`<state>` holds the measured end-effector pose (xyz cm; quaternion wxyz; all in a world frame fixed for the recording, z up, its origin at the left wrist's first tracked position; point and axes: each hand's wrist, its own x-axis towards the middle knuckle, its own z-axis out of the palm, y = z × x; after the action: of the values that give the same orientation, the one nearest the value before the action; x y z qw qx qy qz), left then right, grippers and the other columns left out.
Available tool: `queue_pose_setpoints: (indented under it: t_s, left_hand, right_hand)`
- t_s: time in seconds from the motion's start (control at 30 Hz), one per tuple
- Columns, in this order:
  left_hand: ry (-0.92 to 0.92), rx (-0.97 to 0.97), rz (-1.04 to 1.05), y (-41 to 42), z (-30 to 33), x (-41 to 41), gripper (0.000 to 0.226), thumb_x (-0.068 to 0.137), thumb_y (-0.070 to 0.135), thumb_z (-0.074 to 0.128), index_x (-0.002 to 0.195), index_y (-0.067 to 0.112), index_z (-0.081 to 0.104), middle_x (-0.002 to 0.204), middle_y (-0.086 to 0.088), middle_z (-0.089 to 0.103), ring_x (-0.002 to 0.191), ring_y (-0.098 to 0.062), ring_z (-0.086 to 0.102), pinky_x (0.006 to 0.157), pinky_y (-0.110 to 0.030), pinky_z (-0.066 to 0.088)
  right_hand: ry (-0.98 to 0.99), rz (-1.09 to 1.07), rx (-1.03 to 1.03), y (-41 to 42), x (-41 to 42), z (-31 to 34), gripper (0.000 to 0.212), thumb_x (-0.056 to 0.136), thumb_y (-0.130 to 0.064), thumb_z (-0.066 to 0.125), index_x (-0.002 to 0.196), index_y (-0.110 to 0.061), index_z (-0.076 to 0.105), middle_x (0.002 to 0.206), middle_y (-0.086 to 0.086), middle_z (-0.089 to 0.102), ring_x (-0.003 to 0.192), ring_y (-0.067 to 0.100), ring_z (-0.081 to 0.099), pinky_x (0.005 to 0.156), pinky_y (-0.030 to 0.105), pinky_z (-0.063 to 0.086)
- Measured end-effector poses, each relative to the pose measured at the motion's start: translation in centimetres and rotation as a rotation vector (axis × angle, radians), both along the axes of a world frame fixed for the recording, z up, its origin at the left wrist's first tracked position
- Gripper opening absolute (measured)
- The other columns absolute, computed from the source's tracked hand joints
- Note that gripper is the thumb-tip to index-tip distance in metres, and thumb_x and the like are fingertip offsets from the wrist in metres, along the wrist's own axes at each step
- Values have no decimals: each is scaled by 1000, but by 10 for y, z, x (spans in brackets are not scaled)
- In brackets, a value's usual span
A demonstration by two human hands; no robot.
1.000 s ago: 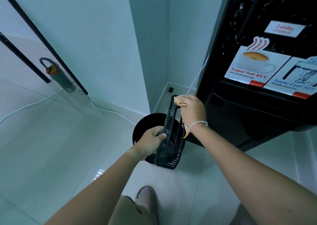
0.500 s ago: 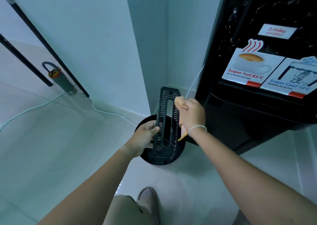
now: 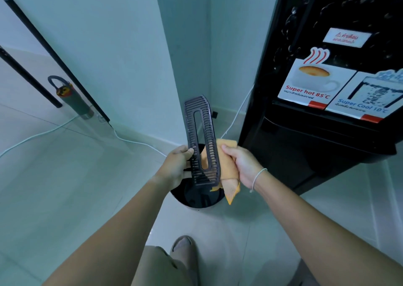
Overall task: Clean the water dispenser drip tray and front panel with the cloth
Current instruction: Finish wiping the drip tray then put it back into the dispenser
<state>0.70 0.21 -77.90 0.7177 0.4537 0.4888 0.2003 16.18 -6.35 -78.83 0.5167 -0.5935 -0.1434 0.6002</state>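
A dark slotted drip tray grille stands upright in the air, its flat face turned to me. My left hand grips its lower left edge. My right hand grips an orange cloth bunched against the grille's lower right edge, and a corner of cloth hangs below the hand. The black water dispenser stands at the right, its front panel carrying hot and cool stickers.
A round black bin sits on the floor under the grille, at the wall corner. A white cable runs along the baseboard. A grey umbrella leans at a dark door frame on the left. My foot is below.
The grille has turned from edge-on to face me and risen. My right hand with the cloth has slid from its top down to its lower right edge.
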Motion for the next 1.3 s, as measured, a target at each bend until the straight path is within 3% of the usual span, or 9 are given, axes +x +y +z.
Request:
queue_pose_setpoints:
  t_s: [0.2,0.4,0.53,0.63,0.8,0.93,1.07,1.23,1.3]
  left_hand:
    - [1,20,122,16,8,1,28,101,11,33,91,15,59,85,-5,63,76,-23,59,77,-40,52]
    - [13,20,321,16,10,-3,27,102,12,32,87,16,54,79,-3,61,68,-18,60,52,-29,56]
    - [86,47,234,10,5,-10,27,102,13,32,88,16,55,79,-2,62,68,-17,61,59,-33,51]
    - [106,51,207,4,-1,-10,28,102,13,33,86,17,56,78,-2,63,68,-18,61,61,-33,51]
    - [111,41,195,3,-8,-17,29,102,12,33,88,17,58,78,-1,63,67,-17,61,60,-33,51]
    - [111,23,191,4,-13,-23,28,101,11,33,87,17,56,75,-1,62,52,-9,65,52,-28,52]
    - [102,0,191,2,-19,-25,28,101,11,33,86,16,56,74,0,62,47,-5,64,49,-27,53]
    - [109,1,224,5,-21,-30,29,101,11,33,85,18,56,77,0,63,62,-13,62,57,-30,52]
    - [114,-4,239,11,-22,-35,30,101,11,33,85,18,57,79,0,63,67,-16,61,61,-33,52]
  right_hand:
    - [-54,61,-15,-25,-20,-12,13,89,-14,56,96,-8,66,97,15,68,87,27,63,88,41,50]
    - [-224,125,-58,-45,-9,-13,13,91,-18,55,97,-15,65,95,7,68,84,18,62,74,28,50]
    - [-411,194,-135,-51,2,-19,22,92,-19,53,107,-7,65,103,9,67,95,21,61,78,27,45]
    - [-617,301,-177,-47,2,-20,22,92,-20,52,102,-4,63,99,5,59,96,20,55,74,23,43]
    - [-1317,508,-176,-42,5,-20,27,94,-26,44,107,-12,64,117,0,59,112,21,48,98,29,30]
    - [-808,361,-61,-52,14,-18,34,91,-8,48,118,-21,64,114,-3,65,108,15,58,83,15,42]
    - [-640,439,-11,-54,10,-20,34,89,2,48,113,-14,66,106,-5,63,102,7,55,75,-3,38]
    - [-530,288,5,-35,1,-21,29,88,2,49,108,-11,66,99,-3,63,93,10,56,70,0,41]
    - [-407,174,-33,-27,-2,-25,19,90,-4,52,101,-13,65,94,2,65,91,18,58,78,19,48]
